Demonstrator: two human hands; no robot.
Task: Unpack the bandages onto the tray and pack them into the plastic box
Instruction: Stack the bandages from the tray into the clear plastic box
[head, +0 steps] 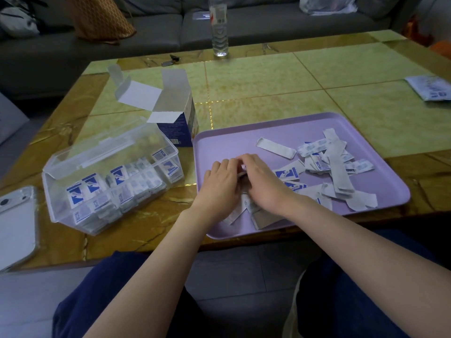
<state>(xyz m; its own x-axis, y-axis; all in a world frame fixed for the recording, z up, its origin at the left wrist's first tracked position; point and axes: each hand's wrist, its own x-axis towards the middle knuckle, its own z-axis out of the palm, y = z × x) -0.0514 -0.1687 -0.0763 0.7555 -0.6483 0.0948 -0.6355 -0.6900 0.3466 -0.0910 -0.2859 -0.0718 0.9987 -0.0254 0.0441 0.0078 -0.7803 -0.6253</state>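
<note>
Head camera: the left hand (220, 182) and right hand (264, 181) met over the near-left part of the lilac tray (219, 142), fingers curled and pinching a small bundle (244, 170) between them. Loose bandages (334, 167) lay scattered across its right half. The clear plastic box (97, 152) — lid open, part-filled — stood just left.

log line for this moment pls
phase: packing | left grip + right grip: pinching bandage bundle over tray | loose bandages: tray's right side | plastic box: open, partly filled
</note>
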